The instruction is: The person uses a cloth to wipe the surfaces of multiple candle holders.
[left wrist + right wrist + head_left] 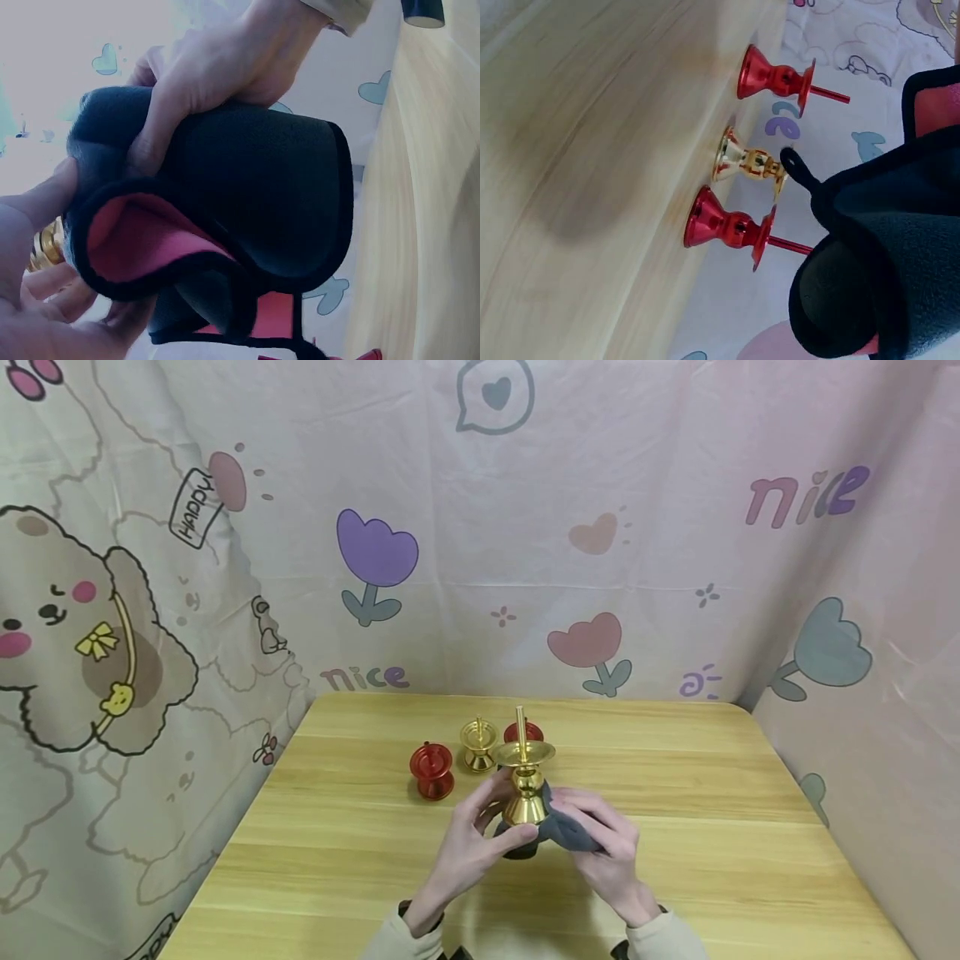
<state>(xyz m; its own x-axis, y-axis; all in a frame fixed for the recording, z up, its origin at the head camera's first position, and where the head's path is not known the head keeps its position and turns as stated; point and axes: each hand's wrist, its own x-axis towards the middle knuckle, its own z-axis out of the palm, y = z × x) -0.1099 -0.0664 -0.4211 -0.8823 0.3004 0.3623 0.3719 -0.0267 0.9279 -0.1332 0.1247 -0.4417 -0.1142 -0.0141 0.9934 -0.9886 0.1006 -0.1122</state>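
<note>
A gold candle holder [527,782], with a flared base, a round dish and a thin upright stem, stands raised between my two hands in the head view. My left hand [468,839] grips its base, thumb across the front. From the other side my right hand [609,837] holds a dark grey cloth [572,832] against the base. Pink lining and black edging of the cloth [247,180] show in the left wrist view, where it hides most of the candle holder. Part of the gold base [49,244] peeks out by the left fingers.
Beyond my hands, a red candle holder [432,772], a smaller gold one [478,743] and another red one [534,732] stand upright on the wooden table [337,827]. The far red one is partly hidden. A printed curtain [480,527] hangs behind the table and along its sides.
</note>
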